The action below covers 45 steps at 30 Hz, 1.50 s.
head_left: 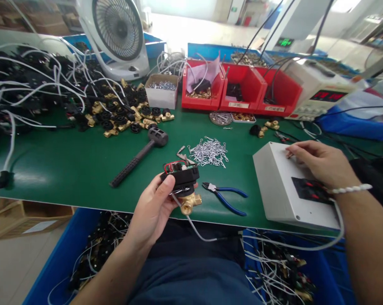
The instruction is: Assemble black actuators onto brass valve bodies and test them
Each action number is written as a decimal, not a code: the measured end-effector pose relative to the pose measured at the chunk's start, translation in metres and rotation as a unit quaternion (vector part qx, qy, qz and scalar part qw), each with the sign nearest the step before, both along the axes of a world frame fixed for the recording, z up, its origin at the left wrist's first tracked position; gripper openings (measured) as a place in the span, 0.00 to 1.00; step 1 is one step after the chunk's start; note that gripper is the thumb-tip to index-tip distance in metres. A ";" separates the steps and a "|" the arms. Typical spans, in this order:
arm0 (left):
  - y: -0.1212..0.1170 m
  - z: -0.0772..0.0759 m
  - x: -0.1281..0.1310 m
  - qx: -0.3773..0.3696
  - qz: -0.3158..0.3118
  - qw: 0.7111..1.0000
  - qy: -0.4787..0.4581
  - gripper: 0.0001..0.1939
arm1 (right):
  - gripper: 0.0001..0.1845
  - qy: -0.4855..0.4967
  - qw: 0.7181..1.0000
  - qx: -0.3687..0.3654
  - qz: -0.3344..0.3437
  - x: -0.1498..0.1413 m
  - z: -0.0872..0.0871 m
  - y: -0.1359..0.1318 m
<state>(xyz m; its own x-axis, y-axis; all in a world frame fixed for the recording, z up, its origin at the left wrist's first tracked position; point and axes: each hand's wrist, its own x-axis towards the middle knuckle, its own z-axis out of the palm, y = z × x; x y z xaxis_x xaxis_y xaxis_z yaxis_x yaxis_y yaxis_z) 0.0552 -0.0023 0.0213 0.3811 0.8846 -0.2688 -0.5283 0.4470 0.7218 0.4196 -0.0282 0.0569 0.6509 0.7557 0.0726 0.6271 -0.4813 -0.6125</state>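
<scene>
My left hand [156,199] grips a valve assembly, its thumb on the black housing [181,177]. A green circuit board with red wires shows at the housing's open top, and a brass valve body [187,204] sits below it. From the assembly a white cable [199,235] hangs past the table edge. My right hand [321,163] rests over a grey control box [274,182], thumb and forefinger pinched on a small switch [288,155], mostly hidden by the fingertips. Under the wrist lies a black terminal panel with red parts [306,188]. Blue-handled cutters [228,197] lie between the hands.
On the green table [83,169] are a black mallet [137,156], a pile of metal clips [209,151] and many brass valves [124,123]. Behind stand red bins [202,103], a white fan [124,42] and a power supply [321,91]. Blue crates [58,258] sit below.
</scene>
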 end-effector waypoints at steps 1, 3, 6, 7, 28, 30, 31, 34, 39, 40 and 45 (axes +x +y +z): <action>-0.001 0.001 0.000 0.007 -0.001 1.000 0.001 0.22 | 0.16 -0.001 1.000 0.000 -0.004 0.001 -0.001 0.000; -0.002 0.001 -0.001 0.018 -0.005 1.000 0.002 0.23 | 0.11 -0.004 1.000 -0.001 -0.009 0.002 -0.001 -0.001; -0.002 0.001 -0.001 0.024 -0.009 1.000 0.002 0.24 | 0.09 -0.007 1.000 0.000 -0.011 0.003 -0.003 -0.001; -0.003 0.001 -0.001 0.025 -0.009 1.000 0.001 0.24 | 0.09 -0.007 1.000 0.001 -0.012 0.003 -0.003 0.000; -0.003 0.003 0.002 0.032 -0.024 0.999 -0.032 0.21 | 0.06 -0.018 0.998 -0.040 -0.048 -0.015 0.006 0.001; -0.003 0.003 0.002 0.032 -0.024 0.999 -0.035 0.22 | 0.05 -0.016 0.998 -0.039 -0.050 -0.015 0.007 0.001; -0.003 0.003 0.003 0.032 -0.025 0.999 -0.036 0.22 | 0.05 -0.015 0.998 -0.038 -0.051 -0.014 0.007 0.001; -0.003 0.003 0.003 0.030 -0.027 0.998 -0.038 0.23 | 0.05 -0.011 0.998 -0.035 -0.055 -0.014 0.006 0.002; -0.004 0.003 0.002 0.026 -0.027 0.999 -0.031 0.24 | 0.04 -0.013 0.998 -0.032 -0.057 -0.013 0.005 0.003; -0.004 0.003 0.002 0.025 -0.025 0.999 -0.027 0.24 | 0.04 -0.016 0.998 -0.031 -0.055 -0.012 0.005 0.002; -0.004 0.003 0.002 0.033 -0.018 0.999 -0.005 0.25 | 0.07 -0.027 0.999 -0.021 -0.041 -0.009 0.004 0.000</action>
